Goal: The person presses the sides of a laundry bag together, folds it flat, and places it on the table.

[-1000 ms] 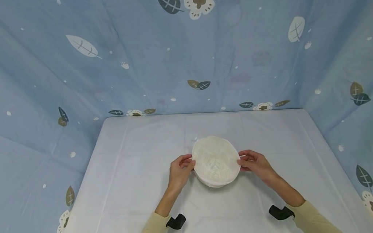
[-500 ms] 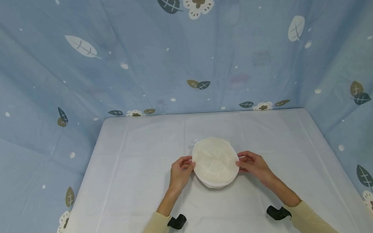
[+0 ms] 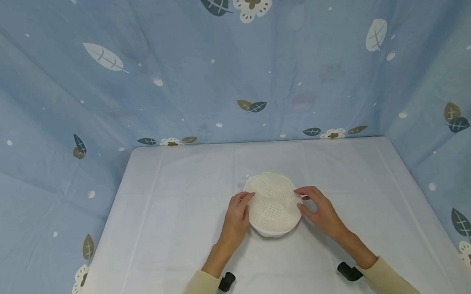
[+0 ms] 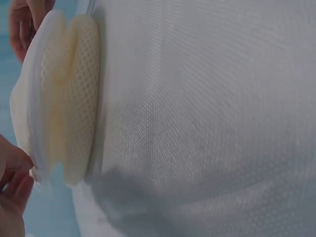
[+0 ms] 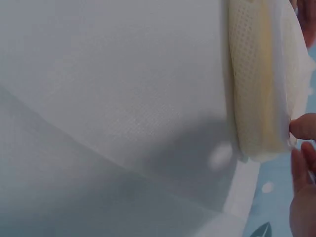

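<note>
A round, puffy cream mesh laundry bag (image 3: 272,208) with white trim stands on the white cloth, its flat top facing up. My left hand (image 3: 236,218) is at its left rim, the fingertips reaching onto the top. In the left wrist view, the thumb and fingers of the left hand (image 4: 12,190) pinch the edge of the bag (image 4: 81,98). Along the right rim, my right hand (image 3: 320,212) has thumb and forefinger spread apart. In the right wrist view, the thumb of the right hand (image 5: 303,177) touches the white trim of the bag (image 5: 249,84).
The white-covered table (image 3: 172,193) runs back to a blue curtain (image 3: 196,67) printed with leaves and flowers, which also hangs at both sides. A black wrist device (image 3: 227,282) sits at the left cuff, another black device (image 3: 349,272) at the right.
Both hands held the rim at its sides earlier. The left hand has moved up and inward over the rim; the right thumb and forefinger have spread apart. The bag stays nearly in place.
</note>
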`<state>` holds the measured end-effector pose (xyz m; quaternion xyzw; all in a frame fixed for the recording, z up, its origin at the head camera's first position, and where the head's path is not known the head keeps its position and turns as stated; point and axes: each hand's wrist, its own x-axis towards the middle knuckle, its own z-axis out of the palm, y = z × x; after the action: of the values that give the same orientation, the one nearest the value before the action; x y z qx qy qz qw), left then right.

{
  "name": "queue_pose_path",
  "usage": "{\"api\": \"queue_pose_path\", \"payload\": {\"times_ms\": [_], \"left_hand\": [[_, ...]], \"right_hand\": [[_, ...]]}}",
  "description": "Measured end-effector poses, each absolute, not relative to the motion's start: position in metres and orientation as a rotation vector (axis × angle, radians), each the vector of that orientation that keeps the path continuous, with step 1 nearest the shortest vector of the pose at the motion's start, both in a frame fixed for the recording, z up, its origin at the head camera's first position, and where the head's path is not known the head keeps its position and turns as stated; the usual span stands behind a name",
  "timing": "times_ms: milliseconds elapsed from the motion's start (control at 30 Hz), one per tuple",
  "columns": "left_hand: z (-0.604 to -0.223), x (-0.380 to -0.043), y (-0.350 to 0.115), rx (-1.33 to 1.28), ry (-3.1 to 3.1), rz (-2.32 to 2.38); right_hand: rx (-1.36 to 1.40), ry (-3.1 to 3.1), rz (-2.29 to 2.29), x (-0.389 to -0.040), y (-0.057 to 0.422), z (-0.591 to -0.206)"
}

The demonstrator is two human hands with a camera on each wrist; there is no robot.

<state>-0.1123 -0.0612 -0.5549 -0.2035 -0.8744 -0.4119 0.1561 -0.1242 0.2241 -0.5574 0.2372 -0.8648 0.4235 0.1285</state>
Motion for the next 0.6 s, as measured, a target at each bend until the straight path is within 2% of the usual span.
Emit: {"api": "queue_pose_path", "payload": {"times_ms": [133,300,600], "left_hand": [[-0.555,-0.112,-0.059,-0.766,-2.486,-1.058],[-0.558,-0.112,-0.059,-0.818,-2.496,-0.96],[-0.563,-0.111,-0.063,-0.852,-2.509,-0.933]], "right_hand": [[0.843,-2.581,1.134,-0.125,0.22,-0.555],[1.012,-2.637,1.027,-0.125,0.215,-0.554],[1.002,-2.689,0.877,-0.125,0.211,-0.559]]}}
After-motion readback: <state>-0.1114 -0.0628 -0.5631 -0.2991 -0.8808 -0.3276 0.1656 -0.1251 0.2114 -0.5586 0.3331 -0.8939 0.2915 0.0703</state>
